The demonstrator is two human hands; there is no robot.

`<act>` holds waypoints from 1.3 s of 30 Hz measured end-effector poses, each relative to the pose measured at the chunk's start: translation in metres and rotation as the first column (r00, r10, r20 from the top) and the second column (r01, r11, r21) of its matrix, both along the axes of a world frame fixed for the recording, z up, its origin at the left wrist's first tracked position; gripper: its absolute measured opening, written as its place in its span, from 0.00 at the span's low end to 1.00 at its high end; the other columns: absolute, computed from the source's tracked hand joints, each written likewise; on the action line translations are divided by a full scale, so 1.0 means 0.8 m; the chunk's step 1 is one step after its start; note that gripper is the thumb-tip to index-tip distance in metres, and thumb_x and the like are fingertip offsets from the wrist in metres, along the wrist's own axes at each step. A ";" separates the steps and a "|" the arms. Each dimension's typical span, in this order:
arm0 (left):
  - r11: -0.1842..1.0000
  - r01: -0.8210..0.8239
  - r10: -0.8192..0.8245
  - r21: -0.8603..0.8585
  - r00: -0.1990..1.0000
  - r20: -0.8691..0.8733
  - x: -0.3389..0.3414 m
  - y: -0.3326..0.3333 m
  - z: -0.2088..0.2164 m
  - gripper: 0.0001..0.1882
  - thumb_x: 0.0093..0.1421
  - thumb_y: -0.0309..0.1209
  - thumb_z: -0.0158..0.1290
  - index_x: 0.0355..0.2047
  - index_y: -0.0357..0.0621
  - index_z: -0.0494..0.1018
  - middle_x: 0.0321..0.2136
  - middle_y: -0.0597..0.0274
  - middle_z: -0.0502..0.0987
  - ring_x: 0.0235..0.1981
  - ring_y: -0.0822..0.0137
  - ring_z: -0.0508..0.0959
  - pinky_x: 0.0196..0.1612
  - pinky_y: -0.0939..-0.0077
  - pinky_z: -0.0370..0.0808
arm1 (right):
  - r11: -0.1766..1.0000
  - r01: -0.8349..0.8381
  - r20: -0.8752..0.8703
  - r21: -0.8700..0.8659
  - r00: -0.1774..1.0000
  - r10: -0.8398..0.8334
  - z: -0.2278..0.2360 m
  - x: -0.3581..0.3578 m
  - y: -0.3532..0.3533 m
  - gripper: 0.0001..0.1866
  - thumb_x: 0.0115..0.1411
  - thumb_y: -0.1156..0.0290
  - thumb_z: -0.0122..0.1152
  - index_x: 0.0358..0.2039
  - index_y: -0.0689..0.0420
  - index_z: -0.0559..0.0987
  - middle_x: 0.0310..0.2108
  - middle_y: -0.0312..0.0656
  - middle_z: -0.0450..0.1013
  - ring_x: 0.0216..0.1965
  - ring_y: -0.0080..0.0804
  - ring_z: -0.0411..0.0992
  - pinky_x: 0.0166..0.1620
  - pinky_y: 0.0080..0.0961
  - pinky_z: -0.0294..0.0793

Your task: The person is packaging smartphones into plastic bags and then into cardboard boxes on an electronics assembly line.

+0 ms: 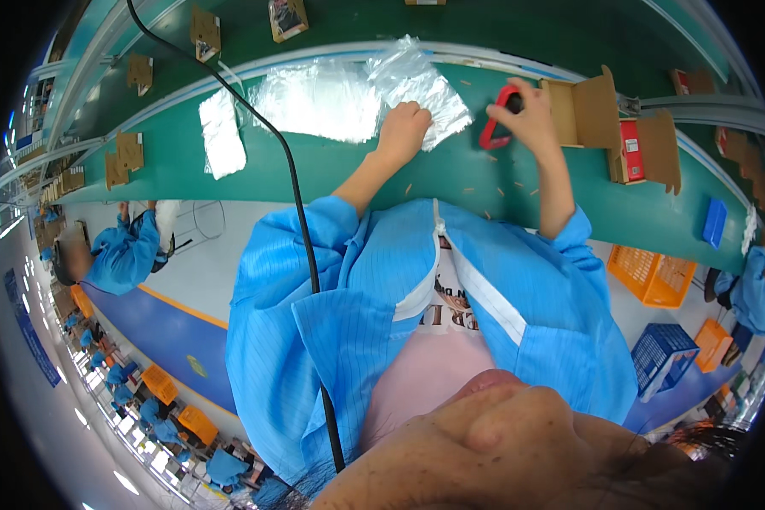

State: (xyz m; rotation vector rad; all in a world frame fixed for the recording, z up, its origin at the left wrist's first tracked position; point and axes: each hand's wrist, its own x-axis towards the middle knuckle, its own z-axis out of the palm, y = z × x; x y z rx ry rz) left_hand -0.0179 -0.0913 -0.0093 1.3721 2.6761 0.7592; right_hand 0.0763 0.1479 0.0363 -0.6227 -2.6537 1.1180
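Note:
My left hand (405, 132) is closed at the edge of a clear plastic bag (438, 95), its fingers curled against the film. In my right hand (534, 121) is a rounded object with a red rim and a dark middle (490, 133), held above the green table (314, 174); its exact kind I cannot make out. More clear bags (319, 100) lie flat to the left of my left hand. Just right of my right hand stands an open cardboard box (591, 110).
Another carton (654, 151) holds a red box (631, 153). A small blue bin (714, 223) sits at the table's right end. A black cable (291, 170) crosses the view. Orange (652, 276) and blue crates (661, 353) stand right; a person in blue (126, 255) is left.

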 end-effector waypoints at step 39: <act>0.966 -0.025 0.042 0.258 0.997 -0.059 0.005 0.039 0.094 0.06 0.46 0.24 0.53 0.27 0.45 0.73 0.24 0.59 0.73 0.29 0.56 0.76 0.30 0.66 0.74 | 0.976 0.039 -0.103 -0.214 0.993 -0.062 0.008 0.004 -0.139 0.40 0.56 0.72 0.60 0.63 0.65 0.49 0.21 0.43 0.74 0.23 0.31 0.76 0.27 0.25 0.72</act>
